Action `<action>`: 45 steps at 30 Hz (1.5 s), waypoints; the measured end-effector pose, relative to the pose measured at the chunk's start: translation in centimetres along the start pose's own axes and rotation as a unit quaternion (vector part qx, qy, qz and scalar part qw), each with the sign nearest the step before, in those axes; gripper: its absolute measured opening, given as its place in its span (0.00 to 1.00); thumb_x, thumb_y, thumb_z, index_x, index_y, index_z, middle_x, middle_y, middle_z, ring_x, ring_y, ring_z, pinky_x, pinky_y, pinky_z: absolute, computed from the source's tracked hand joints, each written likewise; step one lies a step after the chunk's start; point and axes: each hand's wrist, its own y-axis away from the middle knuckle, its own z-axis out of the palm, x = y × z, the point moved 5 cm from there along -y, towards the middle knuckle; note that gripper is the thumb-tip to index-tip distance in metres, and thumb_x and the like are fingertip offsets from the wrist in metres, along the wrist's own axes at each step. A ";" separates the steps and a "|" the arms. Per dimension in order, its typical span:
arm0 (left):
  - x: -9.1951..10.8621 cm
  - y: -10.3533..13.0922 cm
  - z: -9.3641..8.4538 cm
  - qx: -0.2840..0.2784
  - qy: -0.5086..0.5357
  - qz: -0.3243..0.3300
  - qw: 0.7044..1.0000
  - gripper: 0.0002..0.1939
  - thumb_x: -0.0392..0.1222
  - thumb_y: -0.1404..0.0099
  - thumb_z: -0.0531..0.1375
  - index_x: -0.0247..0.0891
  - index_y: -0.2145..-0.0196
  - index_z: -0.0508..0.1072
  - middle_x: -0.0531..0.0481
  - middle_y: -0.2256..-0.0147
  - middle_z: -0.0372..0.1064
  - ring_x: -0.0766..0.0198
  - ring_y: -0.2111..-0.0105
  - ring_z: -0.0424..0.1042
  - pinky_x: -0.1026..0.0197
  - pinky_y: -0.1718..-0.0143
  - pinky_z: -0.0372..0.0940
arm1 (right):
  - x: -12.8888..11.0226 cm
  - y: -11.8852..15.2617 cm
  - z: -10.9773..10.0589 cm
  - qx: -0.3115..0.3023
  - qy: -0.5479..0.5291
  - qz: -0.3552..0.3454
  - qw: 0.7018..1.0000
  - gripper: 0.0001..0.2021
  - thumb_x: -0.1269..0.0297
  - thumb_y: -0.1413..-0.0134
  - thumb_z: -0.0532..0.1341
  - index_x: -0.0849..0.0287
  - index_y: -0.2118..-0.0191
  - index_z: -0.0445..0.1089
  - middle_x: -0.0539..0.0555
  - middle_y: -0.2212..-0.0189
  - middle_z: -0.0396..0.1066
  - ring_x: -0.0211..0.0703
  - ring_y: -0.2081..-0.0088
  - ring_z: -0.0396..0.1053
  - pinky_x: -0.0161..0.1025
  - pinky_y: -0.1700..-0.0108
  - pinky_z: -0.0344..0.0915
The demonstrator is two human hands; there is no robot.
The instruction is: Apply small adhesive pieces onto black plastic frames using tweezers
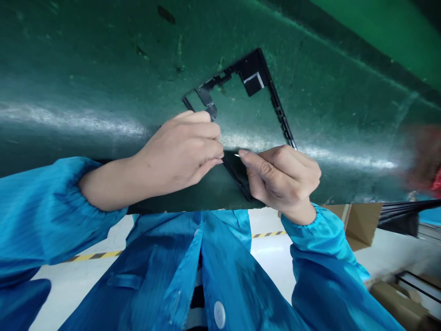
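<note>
Black frame [250,69] (white-marked near one corner); left hand [188,149], right hand [284,174] both pinched closed.

The camera sits on the person's head, facing forward and steeply down. It looks from close above the left hand [179,154] and right hand [285,174], taking in bench [103,69] above, coat [151,280] and floor [272,253] below.
</note>
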 end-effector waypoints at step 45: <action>0.1 -0.1 -0.2 -0.030 -0.014 -0.009 0.999 0.15 0.45 0.21 0.53 0.40 0.59 0.79 0.46 0.64 0.73 0.50 0.58 0.72 0.48 0.58 0.63 | 0.6 -0.8 -0.9 0.059 -0.039 0.027 0.997 0.10 0.75 0.42 0.68 0.59 0.55 0.78 0.51 0.67 0.78 0.38 0.70 0.73 0.38 0.69 0.70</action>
